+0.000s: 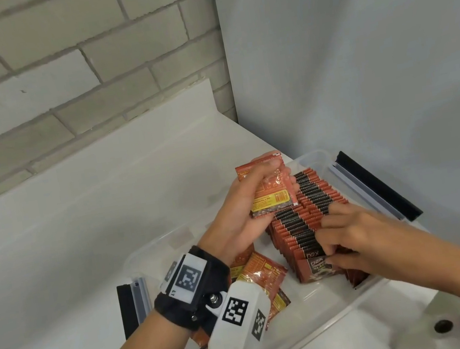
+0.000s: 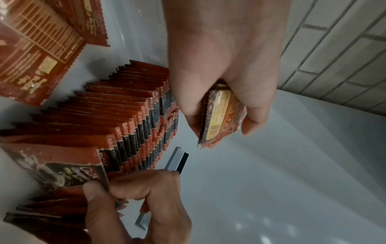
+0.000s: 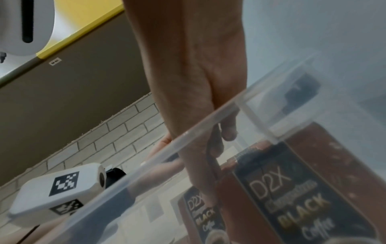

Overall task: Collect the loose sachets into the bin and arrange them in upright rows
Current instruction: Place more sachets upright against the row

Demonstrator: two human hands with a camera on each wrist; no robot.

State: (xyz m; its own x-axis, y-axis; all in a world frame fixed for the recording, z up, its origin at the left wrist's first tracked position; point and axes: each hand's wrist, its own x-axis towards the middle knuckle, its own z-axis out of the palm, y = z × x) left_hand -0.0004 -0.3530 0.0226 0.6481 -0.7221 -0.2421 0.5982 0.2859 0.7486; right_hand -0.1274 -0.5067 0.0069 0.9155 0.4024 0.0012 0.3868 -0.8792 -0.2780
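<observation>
Left hand (image 1: 247,211) is raised over the far-left part of the clear plastic bin (image 1: 332,323), fingers and thumb curled round a small stack of red-orange sachets with yellow label panels (image 1: 270,188). The stack is held roughly upright, clear of the rows below. In the left wrist view the same stack (image 2: 221,115) sits between thumb and fingers, edges facing down.

Right hand (image 1: 352,240) is down in the bin at the near end of the rows, fingertips (image 1: 326,242) curled and pinching the top edges of the front few sachets. In the left wrist view the thumb and forefinger (image 2: 125,189) pinch the corner of the front sachet.

Upright rows of red sachets with black bands (image 1: 306,219) run from the near right side of the bin toward its far right corner, packed face to face. The front one shows "D2X" print; the right wrist view reads "D2X BLACK Coffee" through the bin wall (image 3: 208,148).

Several loose sachets (image 1: 266,281) lie flat on the bin floor at the near-left, partly under the left wrist camera mount (image 1: 238,322).

Bin sits on a white countertop (image 1: 79,230), near its right edge, against a white wall. Grey-and-black bin latches (image 1: 376,183) stick out at both ends. Pale brick wall (image 1: 52,67) is behind the counter.
</observation>
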